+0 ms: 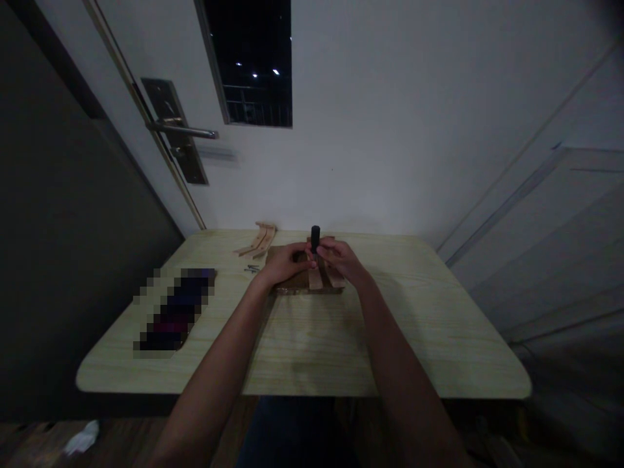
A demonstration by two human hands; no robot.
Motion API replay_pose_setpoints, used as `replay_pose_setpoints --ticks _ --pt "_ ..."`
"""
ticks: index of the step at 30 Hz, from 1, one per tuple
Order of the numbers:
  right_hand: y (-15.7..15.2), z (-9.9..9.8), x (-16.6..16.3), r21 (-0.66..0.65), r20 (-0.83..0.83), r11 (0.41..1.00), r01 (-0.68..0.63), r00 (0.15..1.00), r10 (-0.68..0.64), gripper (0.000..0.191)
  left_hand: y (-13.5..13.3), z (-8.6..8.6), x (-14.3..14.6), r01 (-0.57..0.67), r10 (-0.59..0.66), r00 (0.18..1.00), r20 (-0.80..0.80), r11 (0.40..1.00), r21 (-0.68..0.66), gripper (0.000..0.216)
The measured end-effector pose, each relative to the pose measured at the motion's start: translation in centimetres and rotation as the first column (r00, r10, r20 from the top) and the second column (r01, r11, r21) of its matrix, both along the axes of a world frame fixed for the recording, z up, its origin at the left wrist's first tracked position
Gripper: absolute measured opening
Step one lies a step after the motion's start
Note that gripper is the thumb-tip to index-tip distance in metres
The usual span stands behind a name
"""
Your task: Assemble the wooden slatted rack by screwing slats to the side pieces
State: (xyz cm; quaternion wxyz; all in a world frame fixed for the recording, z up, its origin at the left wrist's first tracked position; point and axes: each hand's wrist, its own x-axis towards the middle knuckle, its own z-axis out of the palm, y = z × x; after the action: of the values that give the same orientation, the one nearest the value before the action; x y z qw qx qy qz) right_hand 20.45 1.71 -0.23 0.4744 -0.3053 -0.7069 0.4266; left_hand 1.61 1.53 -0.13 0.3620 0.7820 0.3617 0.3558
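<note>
A screwdriver with a black handle stands upright over a flat wooden assembly at the far middle of the table. My right hand is closed around the screwdriver just below the handle. My left hand rests on the wooden assembly beside the tool's tip, fingers curled, pressing on the wood. Light wooden slats stick out from under my hands toward me.
Several loose curved wooden pieces lie at the far edge of the pale wood-grain table, with small dark screws beside them. A blurred dark object lies at left. A door with a metal handle stands behind.
</note>
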Motion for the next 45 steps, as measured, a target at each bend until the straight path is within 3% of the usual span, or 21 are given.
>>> replay_pose_setpoints --ticks 14,23,27,34,40,45 --pt "-0.6 0.0 -0.7 -0.126 -0.089 0.978 0.165 0.980 -0.176 0.036 -0.4 0.6 -0.1 0.010 -0.010 0.999 -0.030 1.000 -0.010 0.024" --pt "-0.6 -0.1 -0.9 -0.059 -0.104 0.979 0.194 0.974 -0.199 0.040 0.0 -0.2 0.1 -0.053 0.053 0.999 0.004 0.999 0.012 0.023" --pt "-0.4 -0.2 -0.9 -0.056 -0.083 0.982 0.178 0.980 -0.182 0.037 0.1 -0.2 0.1 -0.060 0.060 0.998 -0.005 0.998 0.014 0.018" --pt "-0.4 0.1 -0.6 -0.063 -0.116 0.997 -0.037 0.993 0.030 0.038 0.5 -0.5 -0.1 -0.032 0.032 0.999 0.029 0.999 -0.011 0.021" --pt "-0.2 -0.1 -0.3 -0.085 -0.120 0.996 -0.011 0.993 0.001 0.037 0.2 -0.3 0.0 -0.024 0.025 0.999 0.038 0.999 -0.033 0.021" --pt "-0.1 -0.3 -0.6 -0.144 -0.187 0.989 0.040 0.980 -0.067 0.047 0.1 0.0 -0.1 -0.021 0.022 1.000 0.005 0.999 -0.038 0.024"
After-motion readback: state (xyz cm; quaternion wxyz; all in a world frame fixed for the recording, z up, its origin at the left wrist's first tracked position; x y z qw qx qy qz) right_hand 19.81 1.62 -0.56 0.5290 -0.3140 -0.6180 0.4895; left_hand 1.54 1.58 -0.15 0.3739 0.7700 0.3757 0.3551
